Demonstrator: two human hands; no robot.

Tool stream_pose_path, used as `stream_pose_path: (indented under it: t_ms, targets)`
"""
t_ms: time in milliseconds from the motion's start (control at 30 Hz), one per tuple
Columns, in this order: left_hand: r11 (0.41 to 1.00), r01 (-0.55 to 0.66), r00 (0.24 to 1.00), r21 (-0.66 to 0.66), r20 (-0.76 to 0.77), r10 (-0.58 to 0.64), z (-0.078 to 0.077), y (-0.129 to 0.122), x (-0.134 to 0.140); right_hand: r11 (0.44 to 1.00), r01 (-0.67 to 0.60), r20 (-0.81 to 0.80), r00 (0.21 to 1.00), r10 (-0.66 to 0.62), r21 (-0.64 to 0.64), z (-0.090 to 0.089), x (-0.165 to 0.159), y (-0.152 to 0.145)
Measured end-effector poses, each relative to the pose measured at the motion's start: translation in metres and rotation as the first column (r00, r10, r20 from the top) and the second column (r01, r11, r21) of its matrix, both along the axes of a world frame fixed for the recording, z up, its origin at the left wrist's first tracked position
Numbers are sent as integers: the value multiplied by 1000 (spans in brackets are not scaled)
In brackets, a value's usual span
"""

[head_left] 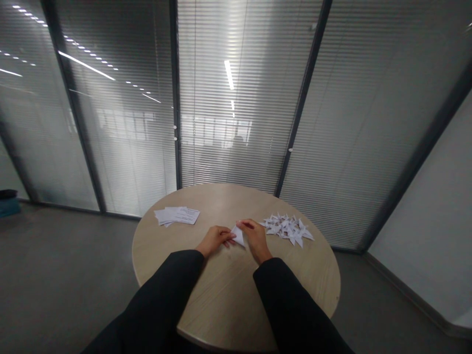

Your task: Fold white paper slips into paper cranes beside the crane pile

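Observation:
Between my two hands, over the middle of the round table, is a small white piece of folded paper [239, 236]. My left hand [217, 239] pinches its left side between thumb and fingers. At its upper edge, the fingertips of my right hand [255, 238] are closed on the paper. Just right of my right hand lies a heap of folded white paper stars or cranes [286, 227] with pointed tips; their exact shape is too small to tell. Flat printed paper slips [179, 215] lie overlapping to the left, beyond my left hand.
The round wooden table [221, 199] stands close to a glass partition with blinds [228, 157]. A white wall [424, 221] rises at the right. On the grey floor at far left sits a blue and black object [9, 204].

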State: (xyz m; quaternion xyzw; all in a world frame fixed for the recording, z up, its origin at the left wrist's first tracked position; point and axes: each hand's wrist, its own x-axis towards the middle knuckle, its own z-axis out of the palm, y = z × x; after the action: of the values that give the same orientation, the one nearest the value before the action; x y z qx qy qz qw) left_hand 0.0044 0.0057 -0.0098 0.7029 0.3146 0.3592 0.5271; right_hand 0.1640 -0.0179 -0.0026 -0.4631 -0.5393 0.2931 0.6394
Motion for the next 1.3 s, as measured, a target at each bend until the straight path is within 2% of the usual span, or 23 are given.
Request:
stream_pose_path:
  t_ms: [200,433,667,767,833,900,1000,1100,1300]
  targets:
    - [997,78,996,-25,38,-77,-3,2,-2,1000,24,-34,999,-24,-1,2,0,0]
    - [995,86,995,-51,59,-83,-9,7,-2,1000,8,-27,1000,-8,-7,-2,1,2]
    - [989,131,991,-69,-8,-132,-9,2,-1,999,4,140,990,-9,35,2,1,1]
    - [997,79,988,20,-131,-76,-7,1,-4,997,-7,205,979,-9,77,5,-1,-1]
    - [988,22,973,153,-229,14,-7,3,-7,993,-28,245,969,-1,118,5,-3,-1]
    - [952,-19,947,306,-299,115,-8,6,-8,986,-57,283,959,9,159,3,-4,-2]
    - [890,-78,927,450,-295,231,-10,10,-9,976,-95,333,943,25,194,1,-4,-2]
    - [855,-116,928,505,-252,275,-11,11,-8,971,-114,354,935,34,208,0,-5,-2]
    - [850,-148,948,505,-171,267,-10,12,-9,978,-84,312,950,20,193,4,-5,-5]
